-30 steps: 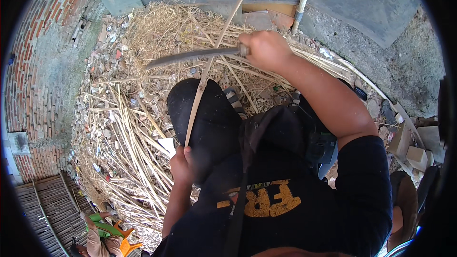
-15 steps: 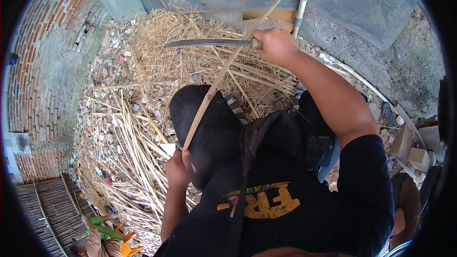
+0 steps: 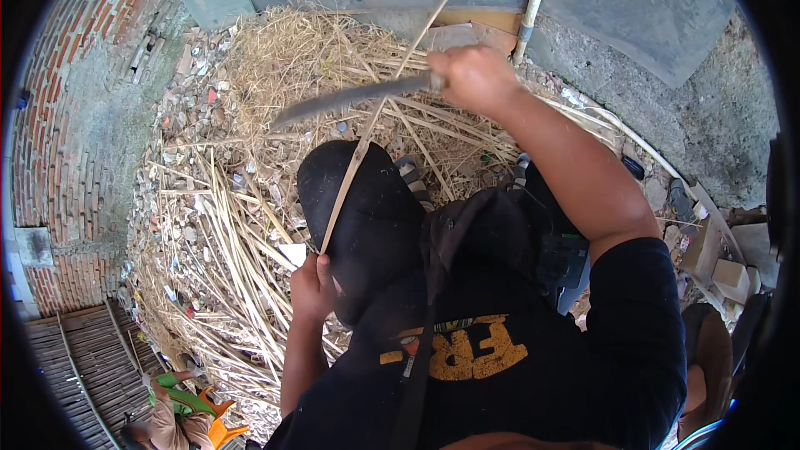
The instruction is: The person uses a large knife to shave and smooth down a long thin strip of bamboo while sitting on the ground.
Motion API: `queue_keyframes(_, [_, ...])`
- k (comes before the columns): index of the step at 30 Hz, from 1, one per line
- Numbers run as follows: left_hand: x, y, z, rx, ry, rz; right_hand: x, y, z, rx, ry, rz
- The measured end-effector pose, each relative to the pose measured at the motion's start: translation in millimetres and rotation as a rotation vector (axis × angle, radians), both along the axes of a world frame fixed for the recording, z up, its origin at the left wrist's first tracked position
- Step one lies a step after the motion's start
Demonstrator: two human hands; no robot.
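Down comes the right hand point(image 3: 472, 75), its grip closed on the long blade point(image 3: 350, 98), now tilted across the cane strip point(image 3: 375, 129). Left hand point(image 3: 312, 287) clamps the strip's lower end above the straw pile point(image 3: 250, 200).

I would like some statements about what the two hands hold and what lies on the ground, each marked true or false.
1. The right hand grips a long blade. True.
2. The left hand is empty. False: it holds the lower end of a thin bamboo strip.
3. The blade crosses the strip above the black-clad knee. True.
4. The ground is covered with green grass. False: a heap of dry strips and shavings lies there.
5. A brick wall stands on the left side. True.
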State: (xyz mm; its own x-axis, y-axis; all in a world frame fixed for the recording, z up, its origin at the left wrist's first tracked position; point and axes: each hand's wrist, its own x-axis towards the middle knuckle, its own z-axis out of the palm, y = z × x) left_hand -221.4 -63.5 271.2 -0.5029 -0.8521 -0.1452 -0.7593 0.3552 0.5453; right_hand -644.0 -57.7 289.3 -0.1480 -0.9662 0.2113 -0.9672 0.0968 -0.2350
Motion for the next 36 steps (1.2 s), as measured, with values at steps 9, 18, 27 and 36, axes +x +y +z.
queue_keyframes(9, [1, -6, 9, 0.076, 0.023, -0.029, -1, 12, 7, -0.028, -0.001, -0.045])
queue_keyframes(18, [7, -5, 9, 0.073, -0.006, 0.0, 10, 7, 14, 0.006, -0.003, 0.0])
queue_keyframes(27, [6, -10, 7, 0.074, 0.02, -0.001, -29, 6, 3, -0.07, 0.003, -0.175])
queue_keyframes(36, [2, -13, 10, 0.095, -0.019, -0.017, -48, 12, 9, -0.149, -0.058, -0.227])
